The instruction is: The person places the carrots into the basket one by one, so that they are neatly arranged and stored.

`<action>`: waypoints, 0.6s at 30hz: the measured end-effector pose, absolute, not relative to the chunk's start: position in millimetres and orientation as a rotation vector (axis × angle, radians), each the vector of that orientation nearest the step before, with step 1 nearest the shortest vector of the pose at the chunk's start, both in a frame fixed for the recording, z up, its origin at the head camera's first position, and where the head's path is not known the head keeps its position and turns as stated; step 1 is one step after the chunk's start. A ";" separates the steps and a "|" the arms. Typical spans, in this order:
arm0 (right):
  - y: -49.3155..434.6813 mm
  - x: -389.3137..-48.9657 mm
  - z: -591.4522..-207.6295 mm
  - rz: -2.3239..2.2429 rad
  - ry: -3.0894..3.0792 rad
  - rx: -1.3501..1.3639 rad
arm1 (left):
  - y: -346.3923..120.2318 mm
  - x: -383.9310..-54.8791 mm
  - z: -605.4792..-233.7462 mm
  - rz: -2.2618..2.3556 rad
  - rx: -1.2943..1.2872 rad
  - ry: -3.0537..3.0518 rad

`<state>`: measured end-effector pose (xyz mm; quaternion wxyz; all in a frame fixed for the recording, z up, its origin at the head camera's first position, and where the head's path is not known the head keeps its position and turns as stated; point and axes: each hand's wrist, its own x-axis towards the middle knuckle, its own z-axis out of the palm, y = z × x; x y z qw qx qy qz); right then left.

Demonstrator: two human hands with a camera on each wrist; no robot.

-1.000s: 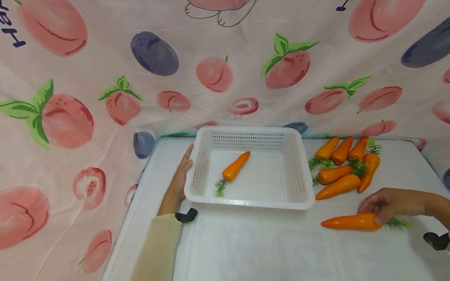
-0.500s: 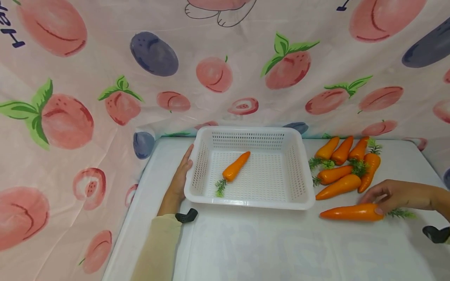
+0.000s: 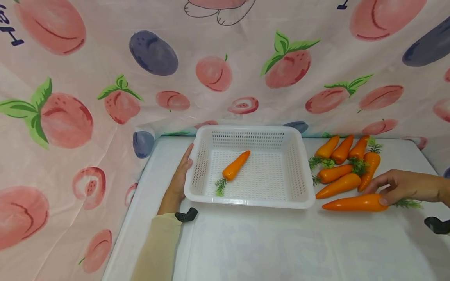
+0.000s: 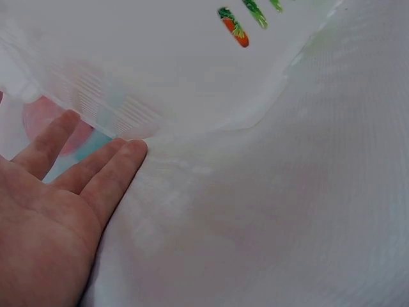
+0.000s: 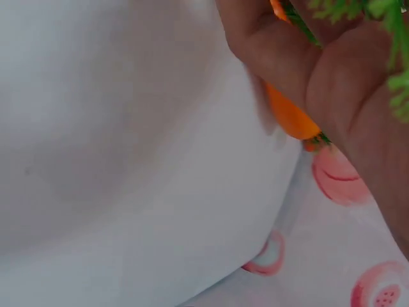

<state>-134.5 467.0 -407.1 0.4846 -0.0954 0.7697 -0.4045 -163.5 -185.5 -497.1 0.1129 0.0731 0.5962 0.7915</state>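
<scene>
A white plastic basket [image 3: 247, 202] with slotted walls stands on the table. One orange carrot [image 3: 236, 166] with a green top lies in it. My left hand [image 3: 177, 181] rests against the basket's left side, its fingers straight; in the left wrist view the fingertips [image 4: 133, 150] meet the basket's outer wall. To the basket's right, my right hand [image 3: 404, 187] pinches another carrot [image 3: 351, 203] near its leafy end, the tip pointing left. Greenery from that carrot hangs at the corner of the right wrist view, beside my right hand [image 5: 339, 83].
Several more carrots [image 3: 339, 186] lie in a group on the table behind the held one, close to the basket's right wall. A fruit-print cloth [image 3: 246, 58] hangs behind the white table [image 3: 246, 249] and along its left side.
My right hand has moved away from me with the carrot, bringing it nearer the group and slightly right. My left hand and the basket have stayed in place.
</scene>
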 end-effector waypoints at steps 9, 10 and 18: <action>472.4 -145.4 -386.2 -1.085 1.775 -0.262 | -186.1 -163.7 -496.8 2.321 0.233 1.742; 472.4 -146.8 -383.7 -1.087 1.773 -0.262 | -186.3 -163.8 -497.0 2.322 0.237 1.738; 468.9 -156.3 -364.6 -1.114 1.801 -0.360 | -186.3 -163.5 -497.1 2.330 0.234 1.732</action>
